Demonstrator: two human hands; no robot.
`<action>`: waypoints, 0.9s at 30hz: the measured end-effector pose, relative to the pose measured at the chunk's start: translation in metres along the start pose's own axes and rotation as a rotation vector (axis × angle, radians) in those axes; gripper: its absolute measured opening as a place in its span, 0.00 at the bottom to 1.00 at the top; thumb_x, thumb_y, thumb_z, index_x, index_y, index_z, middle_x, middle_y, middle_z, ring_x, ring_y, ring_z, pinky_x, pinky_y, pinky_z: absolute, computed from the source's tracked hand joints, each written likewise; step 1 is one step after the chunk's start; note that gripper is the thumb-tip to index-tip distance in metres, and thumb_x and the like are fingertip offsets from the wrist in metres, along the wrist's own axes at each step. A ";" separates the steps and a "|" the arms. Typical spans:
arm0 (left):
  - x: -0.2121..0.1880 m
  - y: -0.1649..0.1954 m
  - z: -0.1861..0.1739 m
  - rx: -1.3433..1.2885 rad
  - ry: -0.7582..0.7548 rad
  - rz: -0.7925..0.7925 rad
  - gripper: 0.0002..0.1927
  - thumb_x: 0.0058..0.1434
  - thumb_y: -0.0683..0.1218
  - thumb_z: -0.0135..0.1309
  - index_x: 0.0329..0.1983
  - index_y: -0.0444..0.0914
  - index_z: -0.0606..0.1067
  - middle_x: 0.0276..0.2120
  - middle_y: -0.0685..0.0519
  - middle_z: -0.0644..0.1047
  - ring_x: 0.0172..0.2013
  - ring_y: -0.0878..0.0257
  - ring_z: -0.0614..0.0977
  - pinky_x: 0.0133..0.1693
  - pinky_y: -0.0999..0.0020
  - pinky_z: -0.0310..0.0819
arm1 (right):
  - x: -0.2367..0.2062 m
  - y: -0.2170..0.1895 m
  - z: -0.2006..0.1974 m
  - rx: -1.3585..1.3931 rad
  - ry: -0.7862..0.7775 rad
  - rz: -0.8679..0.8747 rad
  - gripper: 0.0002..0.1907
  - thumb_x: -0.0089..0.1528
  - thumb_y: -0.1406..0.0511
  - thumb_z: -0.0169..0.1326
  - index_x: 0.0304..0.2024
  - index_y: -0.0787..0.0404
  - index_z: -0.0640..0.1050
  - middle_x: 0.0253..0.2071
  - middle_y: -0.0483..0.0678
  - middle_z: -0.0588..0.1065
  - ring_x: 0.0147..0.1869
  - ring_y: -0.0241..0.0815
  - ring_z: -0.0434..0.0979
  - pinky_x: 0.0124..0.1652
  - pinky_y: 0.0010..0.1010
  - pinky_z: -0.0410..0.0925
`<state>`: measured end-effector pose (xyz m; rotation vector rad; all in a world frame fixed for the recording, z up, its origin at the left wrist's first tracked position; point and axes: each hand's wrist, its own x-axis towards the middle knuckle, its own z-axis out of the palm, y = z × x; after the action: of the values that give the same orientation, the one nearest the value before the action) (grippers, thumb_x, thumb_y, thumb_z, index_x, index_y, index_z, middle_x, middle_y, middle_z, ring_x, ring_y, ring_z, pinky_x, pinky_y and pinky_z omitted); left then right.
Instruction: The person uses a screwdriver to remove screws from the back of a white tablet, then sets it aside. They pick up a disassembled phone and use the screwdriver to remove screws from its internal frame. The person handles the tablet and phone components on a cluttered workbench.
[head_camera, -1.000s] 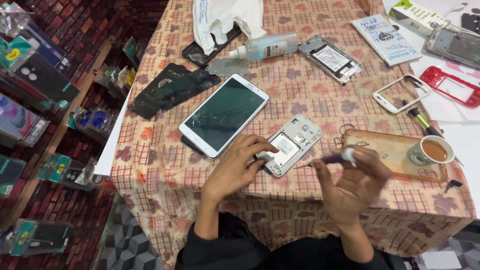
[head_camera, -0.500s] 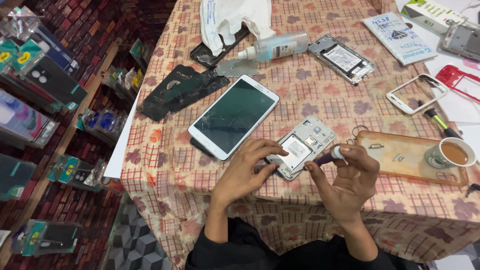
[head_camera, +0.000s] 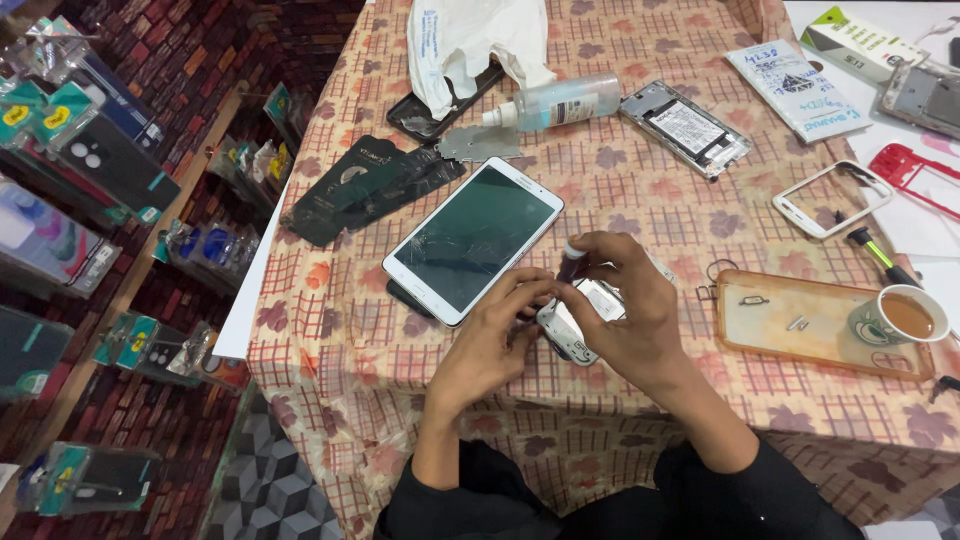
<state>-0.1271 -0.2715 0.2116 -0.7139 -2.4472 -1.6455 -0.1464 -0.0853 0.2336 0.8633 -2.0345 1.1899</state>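
my left hand (head_camera: 490, 345) is steadying the open phone (head_camera: 575, 325) beside the tablet (head_camera: 475, 240), while my right hand (head_camera: 625, 315) is pinching a small screwdriver (head_camera: 571, 265) upright over it.

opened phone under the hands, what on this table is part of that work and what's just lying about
In hand:
opened phone
small screwdriver
left hand
right hand

Lying about:
white tablet
spray bottle
cup
white phone frame

Glossy glass on the white tablet (head_camera: 473, 240); matt woven cloth on the table (head_camera: 330, 340); clear plastic bottle (head_camera: 560, 102).
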 end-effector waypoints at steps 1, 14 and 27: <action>0.000 -0.001 0.000 0.007 0.005 0.006 0.30 0.53 0.28 0.52 0.60 0.38 0.73 0.60 0.49 0.71 0.57 0.55 0.80 0.54 0.65 0.80 | 0.000 -0.001 0.001 0.013 0.016 0.013 0.28 0.59 0.77 0.65 0.57 0.69 0.66 0.52 0.55 0.75 0.50 0.44 0.84 0.48 0.29 0.80; -0.004 0.006 0.000 0.074 0.011 0.024 0.32 0.51 0.37 0.66 0.61 0.38 0.72 0.57 0.49 0.73 0.55 0.54 0.81 0.53 0.65 0.80 | -0.006 0.000 -0.001 0.071 0.039 0.042 0.28 0.60 0.76 0.65 0.56 0.70 0.64 0.52 0.55 0.75 0.50 0.44 0.84 0.46 0.30 0.80; -0.003 -0.002 0.003 0.082 0.018 0.031 0.30 0.54 0.35 0.61 0.62 0.36 0.71 0.55 0.48 0.75 0.54 0.55 0.82 0.51 0.64 0.81 | -0.009 0.001 -0.003 0.075 0.042 0.018 0.29 0.59 0.75 0.66 0.57 0.70 0.64 0.52 0.55 0.74 0.51 0.44 0.84 0.47 0.30 0.81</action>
<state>-0.1242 -0.2703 0.2077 -0.7189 -2.4618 -1.5246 -0.1419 -0.0805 0.2274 0.8499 -1.9795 1.2909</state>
